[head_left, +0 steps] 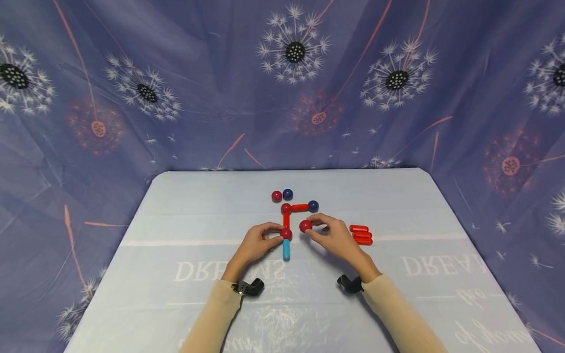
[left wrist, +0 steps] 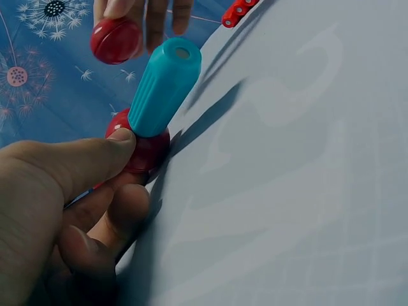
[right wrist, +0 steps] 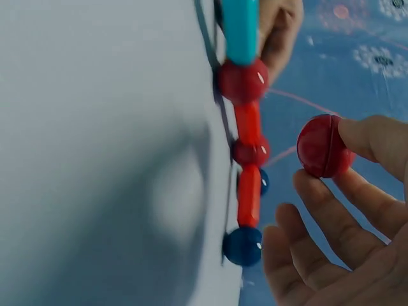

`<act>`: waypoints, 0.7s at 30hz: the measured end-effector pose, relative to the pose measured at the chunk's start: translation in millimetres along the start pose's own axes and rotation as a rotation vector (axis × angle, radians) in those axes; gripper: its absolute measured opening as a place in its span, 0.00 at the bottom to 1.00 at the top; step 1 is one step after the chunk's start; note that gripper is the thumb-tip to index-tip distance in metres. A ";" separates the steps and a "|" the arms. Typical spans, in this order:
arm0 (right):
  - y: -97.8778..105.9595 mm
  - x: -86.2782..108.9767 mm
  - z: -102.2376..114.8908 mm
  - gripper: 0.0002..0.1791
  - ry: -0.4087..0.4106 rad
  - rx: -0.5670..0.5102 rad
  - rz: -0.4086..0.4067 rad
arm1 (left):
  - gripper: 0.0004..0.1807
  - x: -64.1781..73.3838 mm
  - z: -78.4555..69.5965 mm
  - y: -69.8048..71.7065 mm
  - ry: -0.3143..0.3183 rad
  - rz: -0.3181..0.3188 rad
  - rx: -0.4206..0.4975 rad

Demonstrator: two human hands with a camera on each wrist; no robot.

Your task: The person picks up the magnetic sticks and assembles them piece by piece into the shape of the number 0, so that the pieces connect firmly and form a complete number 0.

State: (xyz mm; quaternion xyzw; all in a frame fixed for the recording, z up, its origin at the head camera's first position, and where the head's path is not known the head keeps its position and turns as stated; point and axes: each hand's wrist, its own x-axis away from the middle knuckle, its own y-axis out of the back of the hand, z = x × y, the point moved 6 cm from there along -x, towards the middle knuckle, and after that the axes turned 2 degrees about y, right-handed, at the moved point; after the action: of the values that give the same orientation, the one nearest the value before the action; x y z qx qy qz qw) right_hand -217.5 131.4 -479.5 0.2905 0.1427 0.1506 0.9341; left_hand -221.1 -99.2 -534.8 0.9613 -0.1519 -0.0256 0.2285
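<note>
My left hand pinches a red ball between thumb and fingers. That ball joins a light-blue rod, which points toward me, to a red rod running away from me. The red rod ends at another red ball, where a second red rod leads right to a dark blue ball. Just right of this joined shape, my right hand holds a separate red ball by thumb and fingertips, above the tabletop.
Behind the joined shape sit a loose red ball and a loose dark blue ball, side by side. Three red rods lie together right of my right hand. A pale cloth covers the table, and a patterned blue curtain hangs behind.
</note>
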 end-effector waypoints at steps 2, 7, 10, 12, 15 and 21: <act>-7.1 6.8 1.5 0.18 0.006 -0.006 0.040 | 0.16 -0.4 0.4 -0.1 0.002 -0.003 0.000; -22.2 21.5 9.3 0.17 0.043 -0.022 0.129 | 0.16 -0.6 1.4 -0.2 0.005 -0.009 -0.009; -29.1 28.0 16.7 0.16 0.079 -0.034 0.166 | 0.16 -0.5 1.4 -0.1 0.009 -0.011 -0.019; -33.9 31.3 20.5 0.16 0.103 -0.041 0.194 | 0.16 -0.8 1.0 0.0 0.008 -0.012 -0.021; -41.1 34.9 23.4 0.15 0.123 -0.053 0.237 | 0.16 -1.2 -0.5 0.4 0.006 -0.014 -0.019; -51.4 38.4 24.3 0.15 0.120 -0.085 0.307 | 0.16 -1.3 0.3 0.6 0.017 -0.013 -0.023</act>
State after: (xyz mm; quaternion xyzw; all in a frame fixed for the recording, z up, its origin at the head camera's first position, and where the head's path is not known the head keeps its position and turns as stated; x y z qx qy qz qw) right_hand -163.6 92.8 -497.3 0.2594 0.1455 0.3147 0.9014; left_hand -222.5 -99.5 -534.8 0.9597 -0.1435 -0.0207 0.2406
